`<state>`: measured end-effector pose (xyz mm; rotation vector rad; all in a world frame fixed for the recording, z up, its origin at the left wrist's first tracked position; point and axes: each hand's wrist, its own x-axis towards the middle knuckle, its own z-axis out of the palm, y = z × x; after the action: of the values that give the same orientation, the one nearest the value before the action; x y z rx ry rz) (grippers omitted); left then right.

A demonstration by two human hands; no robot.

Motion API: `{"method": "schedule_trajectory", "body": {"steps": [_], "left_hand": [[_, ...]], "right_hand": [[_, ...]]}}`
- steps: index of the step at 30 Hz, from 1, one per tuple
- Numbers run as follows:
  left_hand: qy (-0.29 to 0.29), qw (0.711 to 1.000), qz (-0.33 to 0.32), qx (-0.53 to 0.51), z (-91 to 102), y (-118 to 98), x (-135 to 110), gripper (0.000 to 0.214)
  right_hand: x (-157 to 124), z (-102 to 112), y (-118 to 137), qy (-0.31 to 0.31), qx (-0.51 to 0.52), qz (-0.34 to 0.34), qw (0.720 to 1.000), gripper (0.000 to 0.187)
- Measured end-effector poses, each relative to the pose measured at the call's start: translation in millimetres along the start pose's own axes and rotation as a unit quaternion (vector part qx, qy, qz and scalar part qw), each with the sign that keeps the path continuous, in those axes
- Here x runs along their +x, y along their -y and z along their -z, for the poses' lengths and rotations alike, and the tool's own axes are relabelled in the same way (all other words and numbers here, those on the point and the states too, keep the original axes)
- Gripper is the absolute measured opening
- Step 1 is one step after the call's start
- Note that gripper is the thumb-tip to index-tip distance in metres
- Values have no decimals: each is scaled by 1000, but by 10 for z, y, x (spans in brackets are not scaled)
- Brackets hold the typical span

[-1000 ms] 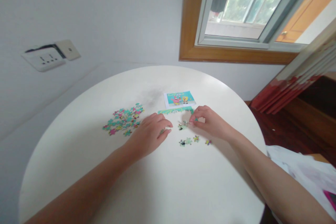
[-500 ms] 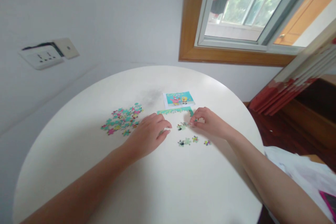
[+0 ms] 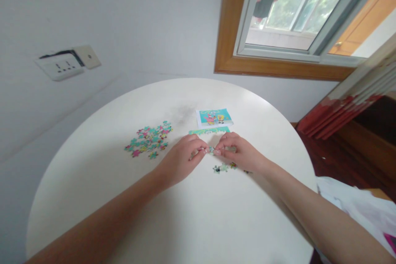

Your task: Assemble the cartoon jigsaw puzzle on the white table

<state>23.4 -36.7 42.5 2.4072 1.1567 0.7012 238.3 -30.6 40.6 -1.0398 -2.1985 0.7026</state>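
Note:
My left hand (image 3: 184, 154) and my right hand (image 3: 241, 152) meet over the white table (image 3: 173, 222), thumbs and fingertips pinched. Between them is a small puzzle piece (image 3: 211, 149), partly covered by the fingers; whether it is one piece or two joined ones, I cannot tell. Just beyond my fingers lies a joined green strip of puzzle (image 3: 208, 131), its right end partly behind my right hand. Nearer to me, several loose pieces (image 3: 217, 169) form a row, the rightmost partly under my right wrist.
A heap of mixed puzzle pieces (image 3: 148, 139) lies left of my left hand. Behind the strip is a picture card (image 3: 215, 118) with cartoon figures. The round table's far edge is close to the wall and a wood-framed window (image 3: 229, 64).
My left hand has shifted right and my right hand has come in left, so their fingertips now meet at the puzzle piece. The view has shifted slightly.

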Motion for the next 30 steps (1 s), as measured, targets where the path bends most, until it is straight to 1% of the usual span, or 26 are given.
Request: {"method": "schedule_trajectory", "body": {"steps": [6,9,13,17,20,23,26,30], "left_hand": [[-6,1000,7,-11,15,-22,-3,17],[-9,1000,8,-7,0,9,-6,18],[-21,1000,2,9,-21,77,0,20],[-39,998,-7,54,-17,153,8,20],[-52,994,-24,92,0,179,8,18],[-51,992,-37,107,4,171,2,18],[-41,992,-46,107,-16,152,-13,17],[-26,993,-50,107,-52,139,-28,17]], "right_hand": [[-9,-6,39,9,-12,8,1000,12],[-9,-15,31,12,-13,10,1000,13],[-7,12,-30,-4,-38,23,999,15],[-7,143,-98,-39,-90,-7,995,20],[-14,283,-123,-60,-103,-35,992,18],[-26,397,-128,-74,-109,-51,990,18],[-39,452,-123,-81,-117,-57,988,18],[-53,451,-103,-76,-118,-62,988,18]]}}
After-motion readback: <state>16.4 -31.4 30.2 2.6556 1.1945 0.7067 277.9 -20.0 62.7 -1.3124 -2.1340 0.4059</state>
